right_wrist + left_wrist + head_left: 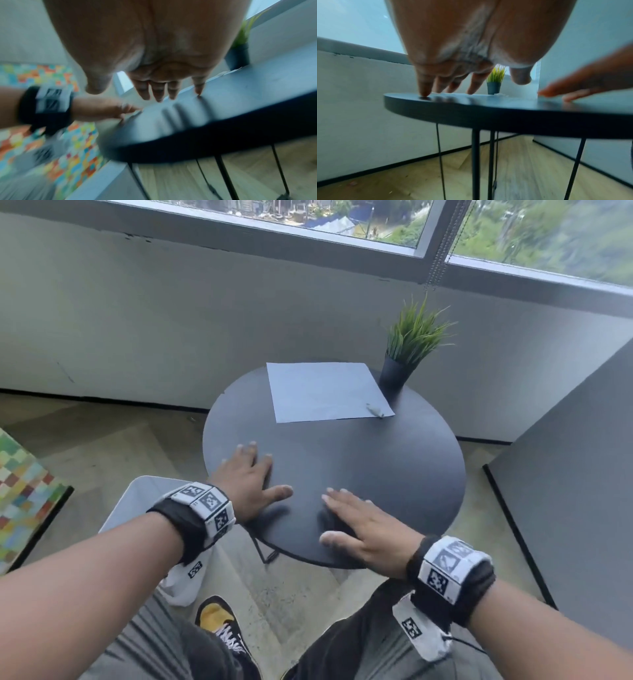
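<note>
A round black table (394,474) stands before me. On its far half lies a square grey sheet of paper (325,392), with a small grey object (375,409) on its near right corner. My left hand (250,481) lies palm down over the near left of the table, fingers spread; in the left wrist view its fingertips (424,93) touch the table top (505,108). My right hand (359,525) is flat, palm down, over the near edge, its fingers (157,92) straight just above the table (240,108). Neither hand holds anything.
A potted green plant (407,350) in a dark pot stands at the table's far right edge, beside the paper. A grey wall and window run behind. A grey partition (565,491) stands to the right, a multicoloured seat (24,484) to the left. My knees sit under the near edge.
</note>
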The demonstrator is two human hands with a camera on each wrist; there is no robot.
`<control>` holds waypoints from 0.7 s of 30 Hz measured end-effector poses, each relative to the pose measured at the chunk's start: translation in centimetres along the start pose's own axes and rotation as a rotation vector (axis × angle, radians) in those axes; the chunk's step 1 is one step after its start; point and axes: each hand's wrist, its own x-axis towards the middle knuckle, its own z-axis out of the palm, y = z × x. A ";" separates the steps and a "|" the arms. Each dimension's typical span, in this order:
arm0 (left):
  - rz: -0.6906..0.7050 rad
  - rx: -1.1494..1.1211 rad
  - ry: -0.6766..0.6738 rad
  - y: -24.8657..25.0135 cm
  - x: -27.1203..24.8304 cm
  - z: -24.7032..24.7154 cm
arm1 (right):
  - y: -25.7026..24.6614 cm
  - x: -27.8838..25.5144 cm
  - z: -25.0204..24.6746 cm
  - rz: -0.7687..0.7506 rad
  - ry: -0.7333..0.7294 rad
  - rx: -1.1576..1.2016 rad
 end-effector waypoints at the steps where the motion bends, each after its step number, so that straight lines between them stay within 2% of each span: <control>1: -0.028 0.046 -0.021 -0.2 -0.2 0.3 | 1.6 0.4 -0.8 -0.003 0.071 0.076; 2: -0.001 0.070 -0.050 -0.1 -0.6 0.7 | 3.5 1.0 -1.6 0.074 0.150 0.096; 3: 0.073 0.071 -0.089 0.4 -1.3 0.7 | 5.2 1.6 -2.4 0.225 0.206 0.057; 5: 0.265 0.007 -0.172 1.9 -2.9 0.5 | 6.6 2.5 -2.5 0.519 0.172 -0.069; 6: 0.327 -0.043 -0.176 2.6 -3.3 0.2 | 5.8 2.9 -1.8 0.556 0.136 -0.112; 7: 0.354 -0.092 -0.127 3.0 -3.1 -0.1 | 4.4 3.1 -0.6 0.509 0.104 -0.147; 8: 0.334 -0.118 -0.056 3.0 -2.5 -0.2 | 2.2 2.8 0.7 0.388 0.074 -0.172; 10: 0.173 -0.096 0.029 2.4 -1.0 -0.3 | -1.6 1.3 1.7 0.104 -0.006 -0.167; 12: 0.045 -0.010 -0.003 1.5 0.0 0.1 | -2.0 0.8 0.6 -0.064 0.002 -0.043; 13: 0.067 0.047 -0.047 1.5 -0.1 0.3 | -0.8 1.2 -0.3 -0.069 0.061 0.033; 14: 0.148 0.093 -0.095 1.6 -0.4 0.5 | 0.9 1.8 -1.1 0.000 0.137 0.073; 15: 0.264 0.103 -0.132 2.0 -0.9 0.5 | 2.6 2.3 -1.8 0.140 0.192 0.062; 17: 0.450 0.009 -0.158 2.7 -1.8 0.4 | 4.5 3.1 -1.9 0.447 0.164 -0.056; 18: 0.474 -0.058 -0.120 2.9 -1.8 0.2 | 4.3 3.4 -1.2 0.486 0.119 -0.107; 19: 0.444 -0.096 -0.058 2.9 -1.3 0.0 | 3.2 3.4 -0.3 0.437 0.082 -0.145; 21: 0.258 -0.053 0.047 2.4 -0.2 -0.3 | 0.0 2.4 1.4 0.174 0.038 -0.155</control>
